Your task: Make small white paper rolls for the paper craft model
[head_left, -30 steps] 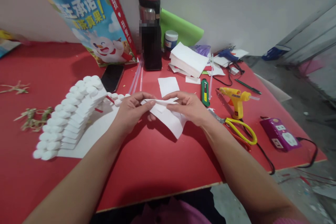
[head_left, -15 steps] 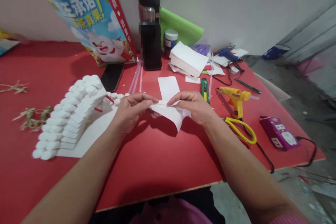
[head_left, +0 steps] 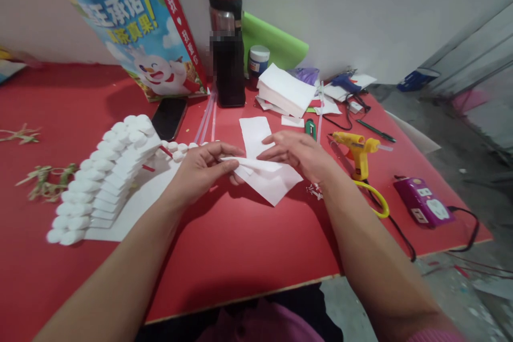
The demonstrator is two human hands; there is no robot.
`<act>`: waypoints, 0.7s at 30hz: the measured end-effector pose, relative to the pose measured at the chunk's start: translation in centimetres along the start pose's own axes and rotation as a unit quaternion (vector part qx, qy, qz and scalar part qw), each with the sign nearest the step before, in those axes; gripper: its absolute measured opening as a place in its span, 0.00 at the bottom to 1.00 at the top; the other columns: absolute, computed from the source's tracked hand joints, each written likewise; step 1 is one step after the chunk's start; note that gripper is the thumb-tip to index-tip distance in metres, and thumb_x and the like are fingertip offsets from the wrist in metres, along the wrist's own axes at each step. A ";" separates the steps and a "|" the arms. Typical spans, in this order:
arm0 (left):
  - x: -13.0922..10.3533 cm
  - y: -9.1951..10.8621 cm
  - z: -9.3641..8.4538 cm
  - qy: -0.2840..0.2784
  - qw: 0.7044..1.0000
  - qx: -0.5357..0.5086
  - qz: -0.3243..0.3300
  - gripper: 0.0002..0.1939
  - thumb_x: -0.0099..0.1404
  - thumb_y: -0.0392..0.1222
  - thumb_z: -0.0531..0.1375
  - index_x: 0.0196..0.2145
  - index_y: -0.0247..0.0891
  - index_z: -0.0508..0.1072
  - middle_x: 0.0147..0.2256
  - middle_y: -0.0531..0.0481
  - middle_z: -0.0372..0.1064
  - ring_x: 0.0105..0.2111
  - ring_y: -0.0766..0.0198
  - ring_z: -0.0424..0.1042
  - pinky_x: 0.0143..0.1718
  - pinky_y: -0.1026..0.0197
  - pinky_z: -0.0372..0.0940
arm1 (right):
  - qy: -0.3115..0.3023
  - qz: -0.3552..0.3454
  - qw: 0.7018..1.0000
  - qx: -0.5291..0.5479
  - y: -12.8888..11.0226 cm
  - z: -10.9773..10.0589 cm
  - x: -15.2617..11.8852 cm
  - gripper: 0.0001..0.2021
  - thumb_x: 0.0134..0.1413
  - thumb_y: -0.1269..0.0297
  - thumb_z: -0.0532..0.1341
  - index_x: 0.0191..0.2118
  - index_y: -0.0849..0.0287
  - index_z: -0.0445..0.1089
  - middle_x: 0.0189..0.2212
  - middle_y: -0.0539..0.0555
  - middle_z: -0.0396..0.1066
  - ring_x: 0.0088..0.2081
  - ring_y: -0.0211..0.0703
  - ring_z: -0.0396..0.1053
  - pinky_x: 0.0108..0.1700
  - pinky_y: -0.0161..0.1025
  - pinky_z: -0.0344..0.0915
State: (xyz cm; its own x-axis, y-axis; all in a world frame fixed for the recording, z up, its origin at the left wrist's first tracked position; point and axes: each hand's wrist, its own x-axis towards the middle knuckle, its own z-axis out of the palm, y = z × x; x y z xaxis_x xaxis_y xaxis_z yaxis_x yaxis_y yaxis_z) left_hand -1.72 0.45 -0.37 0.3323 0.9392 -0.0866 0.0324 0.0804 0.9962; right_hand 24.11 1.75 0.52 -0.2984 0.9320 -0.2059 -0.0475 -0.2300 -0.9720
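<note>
A red bench [head_left: 248,246] fills most of the frame, its near edge crossing the bottom center. A pale wall [head_left: 360,16] rises behind it, and grey floor [head_left: 460,165] shows at the right. At the center of the frame is a folded white paper [head_left: 276,184]; the left hand [head_left: 200,171] has its grip pinched on the left end, thumb on top. The right hand [head_left: 302,152] is at the paper's right side, fingers partly spread; whether its grip holds the paper, I cannot tell. A printed carton [head_left: 136,37] leans at upper left, white discs [head_left: 82,187] line a curved piece at left, and a yellow glue gun [head_left: 360,152] and purple box [head_left: 425,203] occupy the right.
</note>
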 end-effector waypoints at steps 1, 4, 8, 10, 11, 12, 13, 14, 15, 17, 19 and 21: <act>-0.1 0.0 0.2 -0.008 1.000 -0.002 -0.001 0.14 0.65 0.44 0.71 0.45 0.36 0.80 0.26 0.47 0.81 0.26 0.58 0.81 0.29 0.62 0.74 | -0.033 0.013 0.999 -0.019 0.2 0.4 -0.1 0.18 0.59 0.48 0.71 0.46 0.57 0.77 0.38 0.57 0.84 0.38 0.47 0.80 0.39 0.40 0.71; -0.1 0.2 0.8 -0.017 1.000 -0.003 0.000 0.11 0.65 0.42 0.70 0.44 0.36 0.80 0.26 0.47 0.81 0.26 0.58 0.81 0.30 0.61 0.75 | -0.090 0.038 0.992 -0.074 0.6 1.4 -0.3 0.17 0.55 0.56 0.74 0.48 0.56 0.79 0.35 0.52 0.82 0.34 0.42 0.77 0.35 0.36 0.68; 0.1 0.3 0.9 0.007 1.000 -0.002 -0.004 0.06 0.65 0.38 0.68 0.41 0.35 0.79 0.25 0.48 0.80 0.24 0.59 0.80 0.29 0.61 0.76 | -0.048 0.007 0.992 -0.116 0.6 2.1 -0.3 0.13 0.53 0.62 0.73 0.44 0.59 0.81 0.34 0.50 0.81 0.31 0.38 0.73 0.34 0.35 0.65; 0.2 0.2 0.8 0.010 1.000 -0.012 -0.002 0.07 0.66 0.39 0.68 0.41 0.35 0.80 0.24 0.49 0.79 0.22 0.61 0.79 0.27 0.62 0.74 | -0.022 -0.029 0.992 -0.122 0.6 2.1 -0.2 0.13 0.52 0.63 0.73 0.44 0.59 0.83 0.35 0.51 0.82 0.34 0.38 0.74 0.36 0.35 0.65; 0.2 0.1 0.7 0.013 1.000 -0.022 0.002 0.07 0.65 0.40 0.69 0.41 0.35 0.80 0.23 0.49 0.79 0.21 0.61 0.78 0.26 0.62 0.74 | -0.017 -0.041 0.992 -0.116 0.6 2.0 -0.2 0.14 0.51 0.63 0.73 0.44 0.59 0.84 0.36 0.51 0.82 0.34 0.38 0.74 0.36 0.35 0.66; 0.2 -0.1 0.6 0.018 0.999 -0.034 0.007 0.08 0.65 0.40 0.70 0.41 0.35 0.81 0.23 0.50 0.78 0.21 0.61 0.77 0.25 0.62 0.73 | -0.018 -0.049 0.993 -0.106 0.7 2.0 -0.1 0.14 0.51 0.63 0.73 0.45 0.58 0.84 0.37 0.51 0.83 0.35 0.39 0.75 0.37 0.35 0.66; 0.2 -0.3 0.6 0.024 0.998 -0.048 0.011 0.09 0.64 0.41 0.71 0.41 0.35 0.82 0.22 0.49 0.78 0.21 0.62 0.77 0.25 0.63 0.73 | -0.021 -0.055 0.994 -0.097 0.8 1.9 -0.1 0.15 0.51 0.63 0.73 0.45 0.58 0.85 0.37 0.51 0.83 0.35 0.39 0.75 0.38 0.36 0.67; 0.2 -0.4 0.5 0.030 0.997 -0.063 0.013 0.10 0.64 0.41 0.72 0.42 0.35 0.83 0.23 0.49 0.79 0.22 0.62 0.77 0.26 0.63 0.73 | -0.026 -0.061 0.994 -0.091 0.9 1.9 0.0 0.15 0.51 0.63 0.73 0.46 0.56 0.85 0.38 0.51 0.84 0.36 0.40 0.76 0.38 0.36 0.68; 0.3 -0.6 0.4 0.033 0.996 -0.080 0.010 0.11 0.63 0.41 0.72 0.42 0.36 0.84 0.24 0.48 0.79 0.23 0.62 0.77 0.27 0.63 0.74 | -0.029 -0.067 0.993 -0.093 1.0 1.9 0.0 0.15 0.52 0.63 0.73 0.46 0.55 0.86 0.39 0.51 0.84 0.36 0.41 0.77 0.39 0.37 0.69; 0.4 -0.8 0.3 0.028 0.993 -0.118 -0.008 0.13 0.61 0.42 0.74 0.43 0.36 0.85 0.25 0.47 0.80 0.24 0.63 0.78 0.28 0.63 0.74 | -0.027 -0.085 0.990 -0.111 1.2 2.0 0.0 0.14 0.53 0.65 0.71 0.46 0.53 0.86 0.41 0.52 0.85 0.39 0.44 0.79 0.42 0.39 0.70; 0.5 -1.0 0.2 0.019 0.988 -0.152 -0.030 0.14 0.58 0.43 0.76 0.41 0.35 0.86 0.28 0.45 0.81 0.25 0.62 0.78 0.28 0.62 0.75 | -0.021 -0.106 0.984 -0.140 1.3 2.2 -0.1 0.12 0.55 0.67 0.69 0.45 0.52 0.86 0.43 0.52 0.85 0.43 0.46 0.80 0.46 0.41 0.72; 0.7 -1.1 0.2 0.016 0.985 -0.166 -0.037 0.14 0.58 0.44 0.77 0.39 0.35 0.86 0.29 0.44 0.82 0.26 0.62 0.78 0.28 0.61 0.75 | -0.023 -0.127 0.977 -0.167 1.3 2.2 -0.2 0.11 0.57 0.67 0.68 0.44 0.52 0.87 0.45 0.52 0.85 0.47 0.48 0.80 0.50 0.43 0.72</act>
State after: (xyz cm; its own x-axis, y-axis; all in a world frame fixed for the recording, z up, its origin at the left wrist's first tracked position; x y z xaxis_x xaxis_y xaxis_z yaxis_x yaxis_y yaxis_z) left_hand -1.33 0.90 -1.55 0.3104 0.9362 -0.1647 -0.2561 0.2493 0.9340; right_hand 21.98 0.63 -0.40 -0.3607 0.9316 0.0443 0.1862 0.1184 -0.9753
